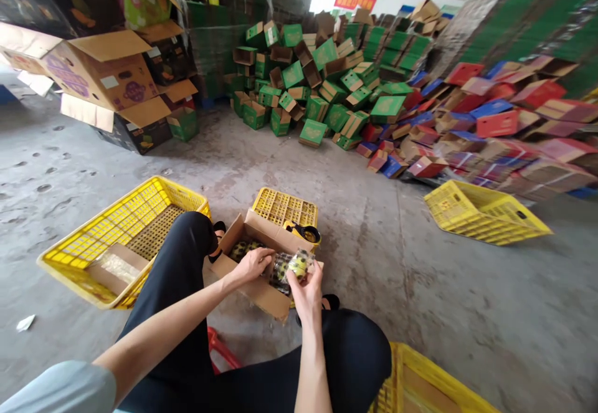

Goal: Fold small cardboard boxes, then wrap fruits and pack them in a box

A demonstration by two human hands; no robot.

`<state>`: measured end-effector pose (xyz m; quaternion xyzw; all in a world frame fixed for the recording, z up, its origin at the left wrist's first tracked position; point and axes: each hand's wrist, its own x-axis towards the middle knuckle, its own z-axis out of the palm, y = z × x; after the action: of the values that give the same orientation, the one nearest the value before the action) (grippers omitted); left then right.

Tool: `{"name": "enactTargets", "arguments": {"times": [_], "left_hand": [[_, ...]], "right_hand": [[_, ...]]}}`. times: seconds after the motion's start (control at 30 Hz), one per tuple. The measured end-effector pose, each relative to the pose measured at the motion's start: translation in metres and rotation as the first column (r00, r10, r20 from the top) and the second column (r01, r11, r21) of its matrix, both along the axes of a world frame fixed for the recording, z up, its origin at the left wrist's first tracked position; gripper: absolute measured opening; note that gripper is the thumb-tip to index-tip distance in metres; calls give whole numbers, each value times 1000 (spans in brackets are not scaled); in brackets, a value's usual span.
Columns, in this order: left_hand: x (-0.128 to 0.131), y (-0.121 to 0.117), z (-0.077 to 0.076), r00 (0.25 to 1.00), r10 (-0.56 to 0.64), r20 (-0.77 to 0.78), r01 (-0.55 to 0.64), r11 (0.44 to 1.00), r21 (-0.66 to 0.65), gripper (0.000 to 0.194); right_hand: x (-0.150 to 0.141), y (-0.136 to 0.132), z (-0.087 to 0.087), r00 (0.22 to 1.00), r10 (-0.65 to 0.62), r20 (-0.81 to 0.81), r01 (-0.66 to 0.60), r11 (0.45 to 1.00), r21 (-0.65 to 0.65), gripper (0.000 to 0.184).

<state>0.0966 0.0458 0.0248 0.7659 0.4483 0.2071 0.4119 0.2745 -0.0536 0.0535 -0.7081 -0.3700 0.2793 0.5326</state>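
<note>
In my right hand (306, 288) is a yellow-green wrapped piece (300, 265) in clear film with dark spots, perhaps a fruit. The fingers grip it from below and the side, over the right end of an open cardboard box (266, 298). My left hand (253, 265) reaches over the middle of that box, fingers bent and drawn together; whatever they may hold is hidden. Similar dark-spotted wrapped pieces (280, 268) lie inside the box. The box rests between my knees with its flaps spread.
Behind the box are a yellow crate (284, 206) and a yellow-and-black tape dispenser (304, 232). A larger yellow crate (126, 213) stands left, others at right (486, 213) and lower right (432, 369). Green cartons (313, 132) and red-blue cartons (498, 123) are heaped beyond.
</note>
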Motion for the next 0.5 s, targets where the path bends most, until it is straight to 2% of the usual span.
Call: {"name": "enactTargets", "arguments": {"times": [0.07,0.1,0.13,0.2,0.23,0.27,0.37,0.43,0.5], "left_hand": [[3,-9,7,991,71,112,-60,993,-97,44],[5,-15,12,975,114,190,-79,980,-184,46],[6,-21,18,932,196,305,-87,937,-337,52],[7,-34,35,797,367,480,12,785,-620,65],[6,-40,44,753,406,517,85,719,-689,69],[4,-46,53,724,414,552,150,686,-712,71],[-4,-57,71,651,391,650,250,698,-671,72],[-9,-59,72,642,406,650,210,723,-659,72],[-13,-58,67,655,447,609,109,742,-662,72]], "right_hand": [[1,-1,7,972,56,-227,-56,998,7,83],[0,-2,11,932,99,-348,-97,995,24,79],[-2,-2,15,873,155,-463,-145,988,56,75],[-7,-2,22,763,261,-591,-239,964,119,67],[-11,-2,25,734,298,-610,-274,952,135,63],[-14,-1,27,723,319,-613,-299,944,140,60],[-19,0,30,742,332,-582,-322,938,125,55],[-20,1,31,766,350,-539,-343,932,119,55],[-19,3,32,778,385,-497,-380,918,115,54]]}}
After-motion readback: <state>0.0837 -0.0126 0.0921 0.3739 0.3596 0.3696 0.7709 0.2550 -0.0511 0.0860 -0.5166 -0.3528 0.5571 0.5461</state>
